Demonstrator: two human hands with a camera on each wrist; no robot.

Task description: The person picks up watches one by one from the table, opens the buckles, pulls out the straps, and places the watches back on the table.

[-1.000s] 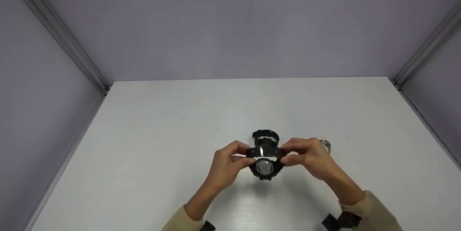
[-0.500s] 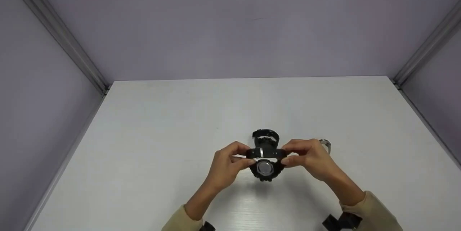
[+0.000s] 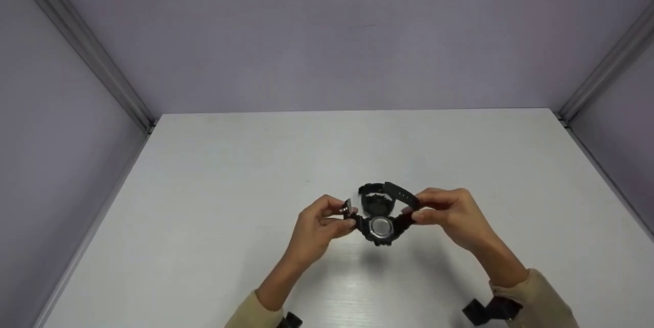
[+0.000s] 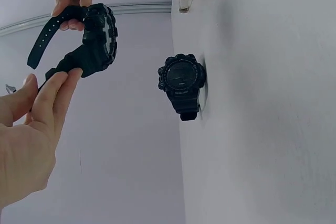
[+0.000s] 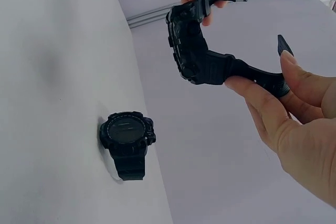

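Both hands pinch the unbuckled black watch (image 3: 380, 227) by its straps, left hand (image 3: 318, 227), right hand (image 3: 449, 214), above the tabletop (image 3: 204, 190).

The watch (image 3: 380, 227) you hold looks like matt black rubbery plastic, knobbly round the case, with a shiny metal back and a bright metal buckle (image 3: 347, 209). At twelve o'clock of it sits a second watch (image 3: 377, 201) — same matt black finish — on the smooth, faintly glossy white table (image 3: 214, 190).

No legible text, brand or nos. on either watch (image 3: 379, 228) face.
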